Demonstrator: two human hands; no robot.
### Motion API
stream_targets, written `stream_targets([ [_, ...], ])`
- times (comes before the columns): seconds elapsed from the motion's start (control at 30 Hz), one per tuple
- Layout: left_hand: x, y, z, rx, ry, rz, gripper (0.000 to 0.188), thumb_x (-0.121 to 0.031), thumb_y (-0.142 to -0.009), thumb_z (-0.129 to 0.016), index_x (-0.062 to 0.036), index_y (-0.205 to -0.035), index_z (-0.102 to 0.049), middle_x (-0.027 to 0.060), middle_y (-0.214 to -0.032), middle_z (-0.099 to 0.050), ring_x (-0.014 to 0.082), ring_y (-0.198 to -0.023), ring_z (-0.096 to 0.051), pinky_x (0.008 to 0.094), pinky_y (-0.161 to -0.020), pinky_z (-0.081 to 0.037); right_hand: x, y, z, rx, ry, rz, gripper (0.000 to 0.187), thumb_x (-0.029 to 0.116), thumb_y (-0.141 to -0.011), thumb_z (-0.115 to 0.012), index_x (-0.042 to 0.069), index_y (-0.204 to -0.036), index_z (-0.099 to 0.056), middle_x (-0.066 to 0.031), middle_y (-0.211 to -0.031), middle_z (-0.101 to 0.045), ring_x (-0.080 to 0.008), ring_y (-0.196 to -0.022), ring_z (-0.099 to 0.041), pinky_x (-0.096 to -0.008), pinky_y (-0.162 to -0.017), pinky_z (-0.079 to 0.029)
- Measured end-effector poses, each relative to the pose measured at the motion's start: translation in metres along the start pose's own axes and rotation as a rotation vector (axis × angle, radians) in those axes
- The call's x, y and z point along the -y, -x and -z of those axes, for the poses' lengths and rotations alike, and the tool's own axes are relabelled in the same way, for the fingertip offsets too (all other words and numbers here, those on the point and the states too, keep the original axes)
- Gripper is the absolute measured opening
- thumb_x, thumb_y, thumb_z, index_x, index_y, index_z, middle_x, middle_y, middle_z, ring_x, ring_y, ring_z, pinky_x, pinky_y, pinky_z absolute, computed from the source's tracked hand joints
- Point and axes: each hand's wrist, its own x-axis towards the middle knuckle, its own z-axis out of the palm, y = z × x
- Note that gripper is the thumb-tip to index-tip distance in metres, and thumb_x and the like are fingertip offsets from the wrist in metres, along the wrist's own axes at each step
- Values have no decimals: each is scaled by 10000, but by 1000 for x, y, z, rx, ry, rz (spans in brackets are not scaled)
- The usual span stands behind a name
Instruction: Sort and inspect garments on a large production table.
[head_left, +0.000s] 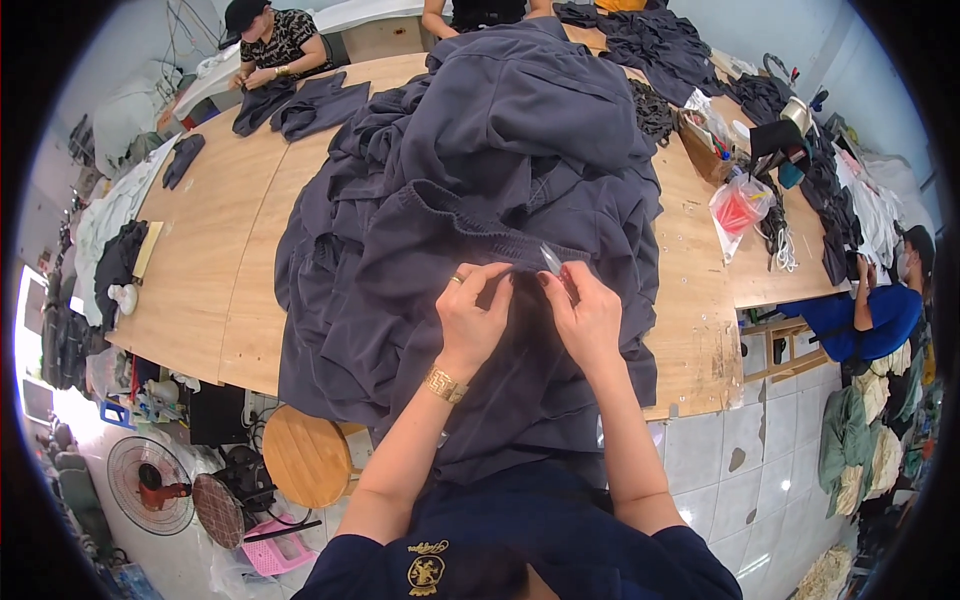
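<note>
A dark grey garment with a gathered elastic waistband (480, 232) lies across a big heap of like garments (340, 290) in front of me. My left hand (472, 318) pinches the fabric just below the waistband between thumb and fingertips. Close beside it, my right hand (588, 318) is closed around small thread snips (551, 259), whose pointed metal blades stick up past the fingers. The right thumb and fingertips are also at the cloth. Most of the snips' handle is hidden in the palm.
The heap covers the middle of a wooden table (240, 230). A red item in a clear plastic bag (742, 208) and white cord (787, 252) lie at the right. Co-workers sit far left (283, 45), at the back and far right. A round stool (305, 455) and fan (150, 485) stand lower left.
</note>
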Motion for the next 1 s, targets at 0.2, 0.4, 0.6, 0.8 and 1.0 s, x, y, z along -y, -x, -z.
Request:
stream_targets([
  [0.2, 2, 0, 0, -18, -12, -25, 170, -1, -739, -675, -41, -903, -661, 87, -787, -630, 231, -705, -611, 308, -624, -486, 4, 9, 1, 9, 168, 166, 245, 259, -827, -648, 65, -758, -516, -81, -670, -589, -269, -548, -589, -344, -468, -434],
  [0.4, 5, 2, -3, -32, -25, -62, 196, 5, -734, -678, -54, -921, -660, 79, -787, -611, 225, -691, -598, 306, -609, -485, 3, 11, -2, 30, 172, 182, 250, 265, -832, -641, 68, -751, -509, -80, -661, -590, -263, -533, -590, -342, -454, -434],
  [0.6, 7, 3, -3, -33, -46, -81, 211, 3, -737, -681, -64, -936, -664, 75, -784, -590, 216, -677, -585, 306, -597, -481, 3, 10, -4, 31, 142, 186, 248, 260, -834, -639, 62, -753, -513, -81, -661, -594, -264, -537, -593, -345, -457, -438],
  [0.8, 4, 7, -3, -29, -53, -79, 222, 14, -733, -681, -64, -941, -664, 76, -781, -584, 210, -670, -580, 298, -580, -480, 3, 12, -3, 49, 142, 175, 248, 258, -834, -639, 57, -754, -517, -83, -664, -598, -270, -545, -598, -347, -459, -439],
  [1.0, 2, 10, 0, -3, -25, -44, 213, 19, -711, -694, -50, -909, -664, 71, -818, -608, 197, -698, -583, 286, -617, -471, 5, 12, 5, 84, 87, 55, 227, 229, -835, -638, 45, -768, -522, -102, -650, -588, -293, -565, -598, -363, -489, -444],
])
